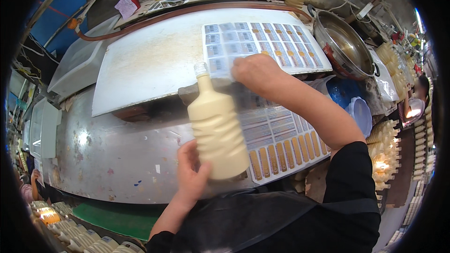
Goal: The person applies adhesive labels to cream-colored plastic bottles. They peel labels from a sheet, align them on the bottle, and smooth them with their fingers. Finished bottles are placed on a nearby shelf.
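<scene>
A cream-coloured plastic bottle (218, 136) with wavy ribbed sides stands tilted slightly in front of me, its threaded neck pointing away. My left hand (192, 166) is closed around its lower left side. Over the near edge of a sheet of printed labels (286, 47), my right hand (258, 71) has its fingers pinched together. Motion blurs the labels beside those fingertips, and what the pinch holds, if anything, cannot be made out. Below my right forearm lies a second label sheet (288, 152) with gold and blue-grey strips.
The far label sheet rests on a raised white board (150, 61) above a metal table (108, 154). A large metal pan (344, 42) and a blue basin (344, 91) stand at the right. More cream bottles (385, 154) are stacked there and at lower left (84, 239). Other people appear at both edges.
</scene>
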`<state>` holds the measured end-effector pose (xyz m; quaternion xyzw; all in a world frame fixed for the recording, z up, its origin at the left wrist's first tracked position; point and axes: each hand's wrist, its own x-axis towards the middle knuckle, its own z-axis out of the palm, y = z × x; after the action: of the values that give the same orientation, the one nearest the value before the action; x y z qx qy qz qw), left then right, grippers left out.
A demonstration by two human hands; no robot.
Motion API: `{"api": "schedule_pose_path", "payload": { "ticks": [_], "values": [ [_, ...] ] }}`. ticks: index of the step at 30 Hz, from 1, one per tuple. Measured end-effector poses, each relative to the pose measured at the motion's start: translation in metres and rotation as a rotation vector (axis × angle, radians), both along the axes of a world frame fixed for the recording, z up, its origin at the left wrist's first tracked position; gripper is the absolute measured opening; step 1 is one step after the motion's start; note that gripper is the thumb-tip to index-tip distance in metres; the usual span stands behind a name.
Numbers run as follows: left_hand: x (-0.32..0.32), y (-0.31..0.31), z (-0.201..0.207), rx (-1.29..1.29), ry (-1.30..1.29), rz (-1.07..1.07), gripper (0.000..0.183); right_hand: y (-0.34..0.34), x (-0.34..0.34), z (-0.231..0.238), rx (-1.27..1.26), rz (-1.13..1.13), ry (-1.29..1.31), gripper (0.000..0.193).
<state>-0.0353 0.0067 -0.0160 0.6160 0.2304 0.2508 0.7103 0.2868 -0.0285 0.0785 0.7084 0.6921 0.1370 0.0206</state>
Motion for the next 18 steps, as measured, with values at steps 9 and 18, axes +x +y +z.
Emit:
{"api": "schedule_pose_path", "payload": {
  "ticks": [9, 18],
  "values": [
    [0.015, 0.017, 0.018, 0.218, 0.021, 0.157, 0.058, 0.009, -0.002, 0.005, -0.081, 0.024, 0.007, 0.008],
    [0.076, 0.059, 0.081, 0.435, -0.166, 0.23, 0.039, 0.013, -0.001, 0.003, -0.167, -0.006, 0.028, 0.009]
  ]
}}
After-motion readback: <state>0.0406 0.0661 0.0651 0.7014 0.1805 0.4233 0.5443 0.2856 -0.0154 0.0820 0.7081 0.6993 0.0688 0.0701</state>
